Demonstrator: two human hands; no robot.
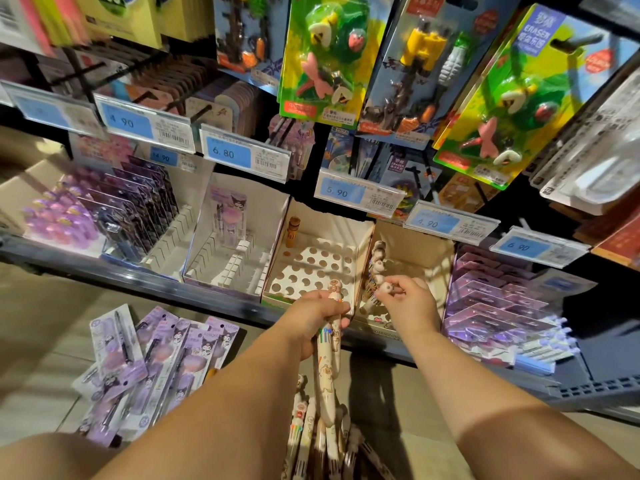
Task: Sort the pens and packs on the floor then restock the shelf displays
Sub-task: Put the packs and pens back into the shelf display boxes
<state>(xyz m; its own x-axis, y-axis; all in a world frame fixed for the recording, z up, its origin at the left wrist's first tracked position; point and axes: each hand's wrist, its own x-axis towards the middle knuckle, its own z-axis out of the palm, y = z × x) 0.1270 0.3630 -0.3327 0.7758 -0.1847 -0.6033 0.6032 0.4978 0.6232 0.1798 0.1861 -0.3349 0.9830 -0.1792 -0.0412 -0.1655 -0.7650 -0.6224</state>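
Cream pen [328, 362], left hand [313, 318], topper [334, 289] toward shelf [138, 280]

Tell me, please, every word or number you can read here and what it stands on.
"4.90": upper-left price tag
"14.90": small tag below it
"6.80": middle-left price tag
"5.90": centre price tag
"4.90": centre-right price tag
"6.90": far-right price tag
"ERASER": top-right green pack
Barcodes, fine print and floor packs: too blurred to read.

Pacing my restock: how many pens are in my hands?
2. One cream pen in the left hand, a second pen pinched by the right hand; the left fist may hide more.
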